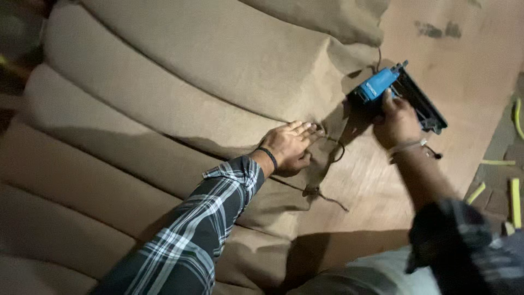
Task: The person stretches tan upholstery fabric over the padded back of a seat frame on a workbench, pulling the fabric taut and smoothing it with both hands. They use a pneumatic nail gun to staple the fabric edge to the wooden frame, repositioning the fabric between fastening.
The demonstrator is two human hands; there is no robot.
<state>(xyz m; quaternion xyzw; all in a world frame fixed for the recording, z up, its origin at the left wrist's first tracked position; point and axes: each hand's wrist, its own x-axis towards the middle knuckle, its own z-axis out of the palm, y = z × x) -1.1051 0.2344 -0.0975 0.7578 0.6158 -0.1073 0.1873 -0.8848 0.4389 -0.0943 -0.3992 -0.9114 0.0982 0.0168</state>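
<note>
Fabric (180, 104), tan and coarse-woven, is lying over a padded form in long rounded ribs, and its loose edge is running out onto the plywood board (376, 186) where both hands are working. The left hand (289, 145) is pressing flat on that edge, fingers together and stretched toward the seam between two ribs, palm down rather than gripping anything; it is pinning the cloth tight against the wood so the fold is not creeping back. A dark band is sitting on its wrist, and the plaid sleeve (202, 229) is reaching in from the lower middle of the view.

The right hand (398, 123) is closed around the handle of a blue staple gun (396, 90), fingers wrapped firmly on it. The gun's nose is pointing down at the cloth edge just beyond the left fingertips, near but not touching them (the exact contact point is sitting in shadow, so whether the nose is touching the fabric cannot be told). Holding the tool close to the pressing hand is keeping the stretched part of the cloth right under it.

A thin dark cord (327, 194) is trailing across the board below the left hand. Yellow strips (513, 202) are lying scattered at the right edge, well apart from the work.
</note>
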